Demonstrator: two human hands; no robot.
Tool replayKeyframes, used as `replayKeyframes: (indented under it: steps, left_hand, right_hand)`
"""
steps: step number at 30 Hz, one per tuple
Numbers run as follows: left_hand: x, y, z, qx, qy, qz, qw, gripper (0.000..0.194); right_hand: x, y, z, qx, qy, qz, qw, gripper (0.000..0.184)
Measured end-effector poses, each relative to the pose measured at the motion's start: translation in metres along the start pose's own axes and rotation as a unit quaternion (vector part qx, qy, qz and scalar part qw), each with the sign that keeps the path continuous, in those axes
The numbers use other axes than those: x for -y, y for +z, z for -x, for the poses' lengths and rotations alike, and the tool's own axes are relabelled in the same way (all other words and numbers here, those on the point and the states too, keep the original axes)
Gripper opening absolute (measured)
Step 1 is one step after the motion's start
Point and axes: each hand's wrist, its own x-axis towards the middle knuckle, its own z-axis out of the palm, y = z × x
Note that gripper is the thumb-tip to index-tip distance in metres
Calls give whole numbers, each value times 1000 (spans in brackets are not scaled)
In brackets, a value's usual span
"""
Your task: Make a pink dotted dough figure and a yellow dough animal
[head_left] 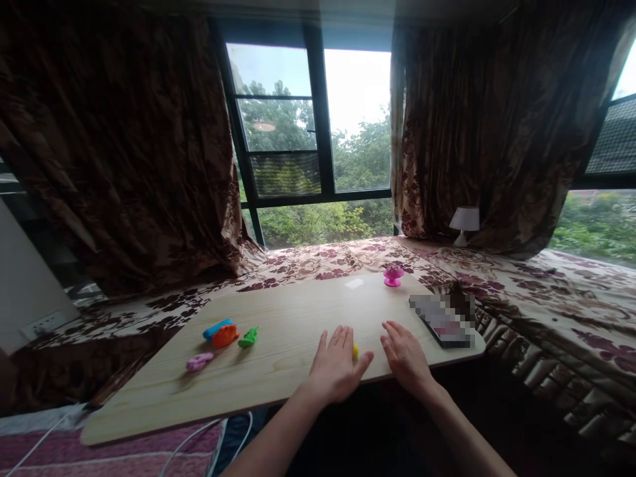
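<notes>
Pale tabletop (163,391), left hand (336,362) spread, perhaps touching yellow lump (355,352), right hand (405,353) unclenched

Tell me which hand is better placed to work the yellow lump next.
Left, most likely: the left hand is spread palm down, with the yellow lump showing between its thumb and fingers. The right hand is open too, but tabletop shows between it and the lump.

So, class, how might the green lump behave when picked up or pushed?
The green lump is probably light, being smaller than the left hand. Its uneven, pointed outline suggests it would hardly roll. Its rough, pinched look hints at something soft that might dent.
</notes>
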Motion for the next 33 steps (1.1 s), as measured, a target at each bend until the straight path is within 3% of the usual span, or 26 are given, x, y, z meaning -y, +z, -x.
replayKeyframes:
  steps: [4, 7, 9, 12, 15, 17, 19, 22, 26, 29, 33]
  left_hand:
    - [26, -4, -62, -5, -38, -6, 999, 43]
    - [35, -6, -84, -14, -57, -10, 998, 37]
    - [32, -4, -77, -22, -54, -9, 998, 44]
    - [18, -3, -39, -27, -30, -3, 999, 65]
    - [0, -2, 6, -12, 4, 5, 1000, 66]
    - [-6, -2, 21, -16, 21, 10, 1000, 64]
    - [-5, 0, 16, -25, 12, 9, 1000, 66]
    - [10, -1, -23, -40, -13, 5, 999, 68]
    - [29, -6, -71, -68, -44, -2, 997, 47]
    - [24, -4, -64, -93, -27, -6, 995, 44]
    - [5, 0, -21, -110, 3, -6, 994, 45]
  right_hand:
    - [0, 1, -1, 3, 5, 29, 1000, 45]
    - [0, 4, -2, 3, 8, 44, 999, 44]
    - [1, 5, -2, 3, 11, 48, 999, 45]
    - [1, 5, -1, 7, 14, 47, 999, 45]
    - [1, 4, 0, 12, 16, 44, 999, 45]
    - [0, 3, 0, 14, 16, 44, 999, 46]
    - [0, 3, 0, 15, 15, 47, 999, 45]
    - [0, 2, -1, 15, 14, 56, 998, 45]
    - [0, 4, -2, 11, 3, 67, 998, 45]
    - [-1, 7, -2, 8, -3, 70, 998, 45]
    - [-1, 8, 0, 4, -5, 65, 998, 45]
